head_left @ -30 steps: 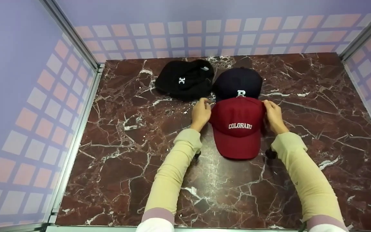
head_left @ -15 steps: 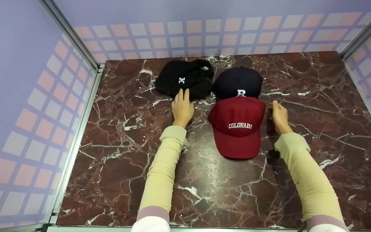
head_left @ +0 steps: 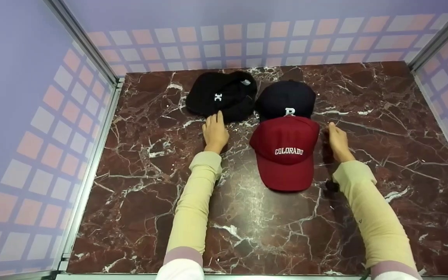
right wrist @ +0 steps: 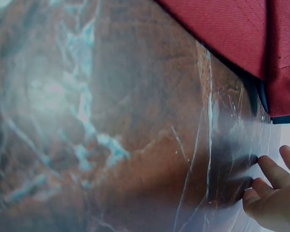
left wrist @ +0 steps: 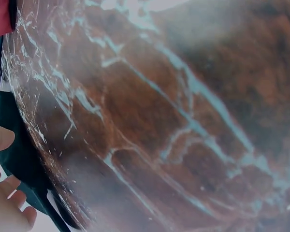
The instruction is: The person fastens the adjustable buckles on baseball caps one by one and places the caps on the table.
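Observation:
My left hand (head_left: 215, 133) is at the near edge of a black cap (head_left: 205, 91) with a small white emblem. Its fingers are loosely spread; in the left wrist view the thumb (left wrist: 0, 137) stands apart from the fingers, with dark fabric beyond. Whether they touch the cap I cannot tell. To the right, a red cap (head_left: 286, 134) lettered COLORADO lies brim toward me, overlapping the front of a navy cap (head_left: 286, 97) with a white letter. My right hand (head_left: 338, 142) rests just right of the red cap, apart from it, fingers relaxed and holding nothing.
The caps lie on a dark red marbled tabletop (head_left: 138, 217). A purple wall with pink and pale squares (head_left: 224, 23) rises behind it. Side panels with metal frame posts (head_left: 80, 42) bound the left and right.
Both hands have come away from the red cap's sides. My left hand has moved left to the black cap; my right hand has shifted slightly right. The caps stay put.

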Tool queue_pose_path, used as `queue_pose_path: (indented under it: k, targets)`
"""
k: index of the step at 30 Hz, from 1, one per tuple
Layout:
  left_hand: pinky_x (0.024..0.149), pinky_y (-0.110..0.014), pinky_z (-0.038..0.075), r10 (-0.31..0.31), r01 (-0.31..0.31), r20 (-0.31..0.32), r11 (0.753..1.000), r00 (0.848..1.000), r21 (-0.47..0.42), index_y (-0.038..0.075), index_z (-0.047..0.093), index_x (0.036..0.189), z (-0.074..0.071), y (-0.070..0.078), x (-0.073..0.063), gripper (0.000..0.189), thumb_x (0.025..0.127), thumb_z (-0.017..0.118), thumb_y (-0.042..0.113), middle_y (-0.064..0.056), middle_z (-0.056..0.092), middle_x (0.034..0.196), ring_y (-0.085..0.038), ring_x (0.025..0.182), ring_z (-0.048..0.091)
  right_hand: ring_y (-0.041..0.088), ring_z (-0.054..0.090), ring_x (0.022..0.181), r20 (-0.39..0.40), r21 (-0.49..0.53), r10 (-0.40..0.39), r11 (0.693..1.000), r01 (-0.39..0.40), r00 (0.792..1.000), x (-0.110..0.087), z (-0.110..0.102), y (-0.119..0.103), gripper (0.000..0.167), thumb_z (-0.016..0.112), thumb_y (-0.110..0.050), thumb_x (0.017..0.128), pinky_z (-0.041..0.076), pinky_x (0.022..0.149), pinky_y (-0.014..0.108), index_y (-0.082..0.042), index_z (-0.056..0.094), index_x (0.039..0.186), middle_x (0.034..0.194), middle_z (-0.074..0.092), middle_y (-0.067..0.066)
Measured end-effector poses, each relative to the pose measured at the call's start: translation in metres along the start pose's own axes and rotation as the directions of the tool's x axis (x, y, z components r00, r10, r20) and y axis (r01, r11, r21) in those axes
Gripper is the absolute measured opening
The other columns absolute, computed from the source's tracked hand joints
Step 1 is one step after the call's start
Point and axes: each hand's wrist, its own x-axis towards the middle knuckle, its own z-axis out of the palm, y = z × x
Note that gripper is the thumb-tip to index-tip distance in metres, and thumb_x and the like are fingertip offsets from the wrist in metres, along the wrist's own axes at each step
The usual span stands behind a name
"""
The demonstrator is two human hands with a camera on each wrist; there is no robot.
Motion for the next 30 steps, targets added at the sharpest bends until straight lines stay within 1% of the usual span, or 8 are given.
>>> queue_pose_path:
  k: [3, 6, 9, 14, 16, 22, 24, 30]
  targets:
    - [0.097, -0.041, 0.031, 0.005, -0.005, 0.009, 1.0, 1.0, 0.023, 0.013, 0.032, 0.136, -0.001, -0.002, -0.001, 0.057, 0.083, 0.052, 0.016, -0.01, 0.042, 0.13, -0.025, 0.122, 0.034, 0.021, 0.04, 0.107, 0.005, 0.001, 0.001, 1.0, -0.001, 1.0, 0.0, 0.0, 0.0, 0.058, 0.022, -0.04, 0.095, 0.032, 0.085, 0.021, 0.004, 0.047, 0.122, 0.124, 0.045, 0.018]
    - [0.096, -0.041, 0.03, 0.006, -0.008, 0.043, 0.999, 0.999, 0.04, 0.015, 0.034, 0.135, -0.004, -0.003, -0.001, 0.056, 0.083, 0.052, 0.016, -0.01, 0.041, 0.128, -0.026, 0.12, 0.035, 0.02, 0.04, 0.106, 0.013, 0.006, 0.0, 1.0, 0.0, 1.0, 0.0, 0.0, -0.001, 0.059, 0.022, -0.041, 0.094, 0.032, 0.088, 0.023, 0.005, 0.046, 0.122, 0.124, 0.044, 0.018]
    - [0.095, -0.04, 0.03, 0.0, -0.004, 0.079, 0.999, 0.997, 0.046, 0.017, 0.037, 0.133, -0.005, -0.003, -0.001, 0.053, 0.083, 0.052, 0.017, -0.01, 0.041, 0.125, -0.026, 0.117, 0.036, 0.018, 0.041, 0.1, 0.018, 0.007, -0.004, 1.0, 0.003, 1.0, -0.001, 0.0, -0.001, 0.057, 0.023, -0.04, 0.094, 0.033, 0.083, 0.021, 0.005, 0.047, 0.119, 0.117, 0.046, 0.016]
    - [0.09, -0.04, 0.034, 0.007, -0.011, 0.088, 0.999, 0.996, 0.048, 0.016, 0.049, 0.121, -0.004, -0.002, -0.003, 0.039, 0.082, 0.052, 0.018, -0.009, 0.044, 0.116, -0.026, 0.11, 0.041, 0.012, 0.042, 0.085, 0.021, 0.004, -0.008, 1.0, 0.008, 1.0, 0.0, -0.001, 0.0, 0.055, 0.026, -0.04, 0.094, 0.034, 0.073, 0.018, 0.006, 0.049, 0.115, 0.102, 0.046, 0.009]
    - [0.088, -0.04, 0.036, 0.019, -0.023, 0.086, 0.998, 0.996, 0.051, 0.015, 0.052, 0.116, -0.004, -0.003, -0.004, 0.033, 0.083, 0.052, 0.019, -0.009, 0.045, 0.114, -0.026, 0.107, 0.043, 0.013, 0.042, 0.086, 0.028, 0.002, -0.005, 1.0, 0.005, 1.0, -0.001, -0.001, 0.001, 0.056, 0.025, -0.04, 0.094, 0.034, 0.073, 0.018, 0.005, 0.049, 0.116, 0.105, 0.047, 0.01]
    - [0.085, -0.042, 0.04, 0.065, -0.072, 0.108, 0.995, 0.992, 0.07, 0.012, 0.055, 0.106, -0.005, -0.013, -0.007, 0.023, 0.085, 0.052, 0.02, -0.01, 0.047, 0.114, -0.028, 0.106, 0.045, 0.024, 0.039, 0.106, 0.065, -0.045, -0.018, 0.999, 0.021, 0.998, -0.002, -0.005, 0.002, 0.059, 0.02, -0.041, 0.095, 0.032, 0.084, 0.023, 0.005, 0.047, 0.122, 0.125, 0.044, 0.02]
    - [0.085, -0.042, 0.04, 0.072, -0.083, 0.123, 0.993, 0.99, 0.085, 0.011, 0.055, 0.106, -0.007, -0.018, -0.008, 0.023, 0.085, 0.052, 0.021, -0.01, 0.047, 0.116, -0.029, 0.106, 0.046, 0.025, 0.039, 0.107, 0.066, -0.06, -0.028, 0.998, 0.032, 0.997, -0.001, -0.006, 0.002, 0.059, 0.02, -0.04, 0.095, 0.031, 0.085, 0.023, 0.006, 0.047, 0.121, 0.126, 0.044, 0.021]
    - [0.086, -0.042, 0.041, 0.102, -0.123, 0.153, 0.984, 0.983, 0.131, 0.007, 0.054, 0.111, -0.011, -0.031, -0.01, 0.029, 0.084, 0.05, 0.017, -0.013, 0.049, 0.115, -0.031, 0.103, 0.049, 0.024, 0.039, 0.107, 0.067, -0.041, -0.033, 0.998, 0.036, 0.997, -0.001, -0.007, 0.005, 0.06, 0.02, -0.04, 0.095, 0.03, 0.082, 0.02, 0.007, 0.047, 0.12, 0.126, 0.044, 0.021]
